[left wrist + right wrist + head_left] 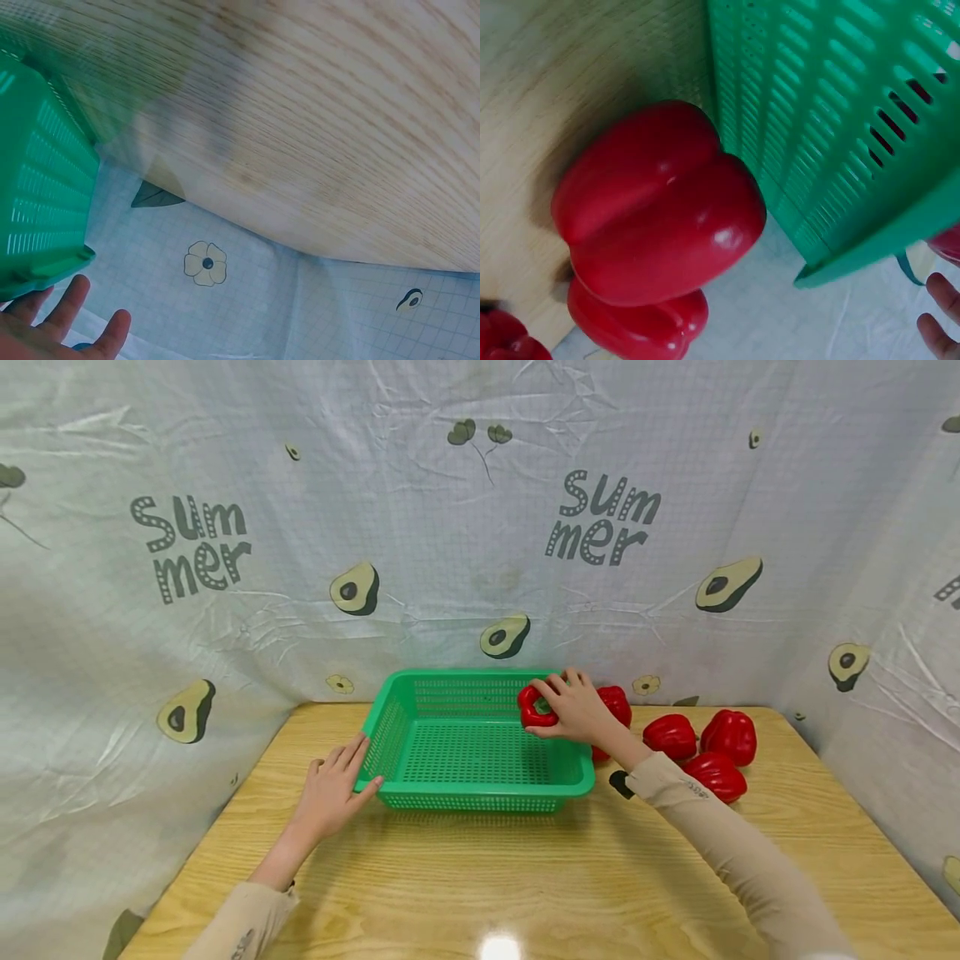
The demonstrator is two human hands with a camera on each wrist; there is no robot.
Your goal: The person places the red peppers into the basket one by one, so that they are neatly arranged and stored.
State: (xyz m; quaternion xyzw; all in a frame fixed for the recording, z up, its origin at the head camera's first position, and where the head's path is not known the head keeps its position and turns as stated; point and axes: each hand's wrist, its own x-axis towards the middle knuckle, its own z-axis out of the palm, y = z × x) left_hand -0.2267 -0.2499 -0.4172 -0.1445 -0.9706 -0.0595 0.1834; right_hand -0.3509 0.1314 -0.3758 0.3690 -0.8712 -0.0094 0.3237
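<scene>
A green plastic basket (480, 789) with slotted walls stands on the wooden table. My left hand (330, 789) rests on the basket's left rim, thumb on the front edge and fingers along the side; the left wrist view shows fingertips (67, 311) by the rim. Over the right part of the basket, my right hand (577, 706) grips a red bell pepper (527, 706), fingers over its top and thumb below, its green stem partly showing. In the right wrist view, only a few of that hand's fingers (941, 307) appear, with the held pepper (949, 244) cut off by the frame edge.
Beside the basket's right wall are red peppers (615, 700), partly hidden by my right hand. Farther right lie several more red peppers (670, 737) on the table (465, 877). A printed curtain (420, 510) hangs behind and at both sides.
</scene>
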